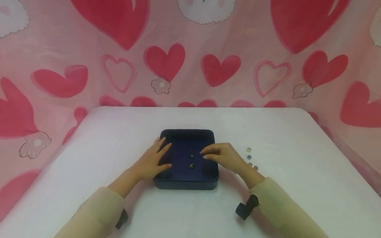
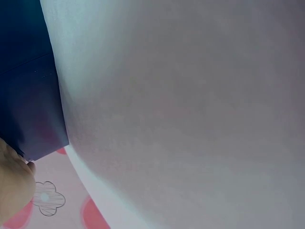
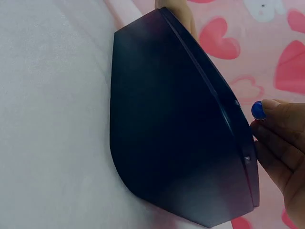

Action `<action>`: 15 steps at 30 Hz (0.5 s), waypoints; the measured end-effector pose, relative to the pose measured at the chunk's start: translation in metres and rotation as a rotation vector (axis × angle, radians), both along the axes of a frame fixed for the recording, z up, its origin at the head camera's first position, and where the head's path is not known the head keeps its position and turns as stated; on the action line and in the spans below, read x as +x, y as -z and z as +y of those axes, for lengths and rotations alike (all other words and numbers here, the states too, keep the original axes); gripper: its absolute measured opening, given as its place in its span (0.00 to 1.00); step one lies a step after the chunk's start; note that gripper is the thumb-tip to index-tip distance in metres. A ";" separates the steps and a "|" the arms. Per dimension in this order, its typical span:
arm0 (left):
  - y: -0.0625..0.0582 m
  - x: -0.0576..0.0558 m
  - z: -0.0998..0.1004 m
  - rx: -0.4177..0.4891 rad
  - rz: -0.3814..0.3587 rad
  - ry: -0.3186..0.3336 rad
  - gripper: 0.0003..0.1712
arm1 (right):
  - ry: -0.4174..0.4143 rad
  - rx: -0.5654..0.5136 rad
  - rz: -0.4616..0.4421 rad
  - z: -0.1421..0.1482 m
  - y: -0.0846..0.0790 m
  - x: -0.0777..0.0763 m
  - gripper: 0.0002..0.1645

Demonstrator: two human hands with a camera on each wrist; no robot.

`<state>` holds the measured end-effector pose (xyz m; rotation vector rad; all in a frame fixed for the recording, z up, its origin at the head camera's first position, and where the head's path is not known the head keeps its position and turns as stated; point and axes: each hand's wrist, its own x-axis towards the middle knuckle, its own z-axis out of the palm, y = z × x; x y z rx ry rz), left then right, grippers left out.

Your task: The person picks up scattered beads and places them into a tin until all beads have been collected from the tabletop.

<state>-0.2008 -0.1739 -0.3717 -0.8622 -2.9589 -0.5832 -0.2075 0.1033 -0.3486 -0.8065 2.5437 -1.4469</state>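
Note:
A dark blue rectangular box (image 1: 180, 169) lies open-side up on the white table. My left hand (image 1: 152, 161) rests on its left rim with the fingers spread and mostly straight. My right hand (image 1: 222, 155) is over the right rim, fingers bent toward the inside. In the right wrist view, its thumb and fingertips pinch a small blue marble (image 3: 258, 110), which the head view does not clearly show. A few greenish marbles, among them a front one (image 1: 192, 166), sit in the middle of the box floor. The left wrist view catches only the box's side (image 2: 31, 105).
Right of the box, partly behind my right wrist, several loose marbles lie on the table (image 1: 294, 153), including a blue one (image 1: 249, 157) and a yellowish one (image 1: 249, 149). A pink curtain with hearts (image 1: 189, 94) hangs behind the table.

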 end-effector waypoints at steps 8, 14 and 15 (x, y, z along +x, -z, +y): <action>-0.002 0.001 0.001 -0.007 -0.009 -0.008 0.40 | -0.063 0.082 0.061 -0.018 0.005 -0.008 0.10; -0.003 0.001 0.002 -0.029 -0.023 -0.018 0.40 | -0.094 0.155 0.076 -0.030 0.006 -0.014 0.10; -0.003 0.001 0.002 -0.031 -0.027 -0.021 0.40 | -0.099 0.159 0.076 -0.032 0.006 -0.015 0.10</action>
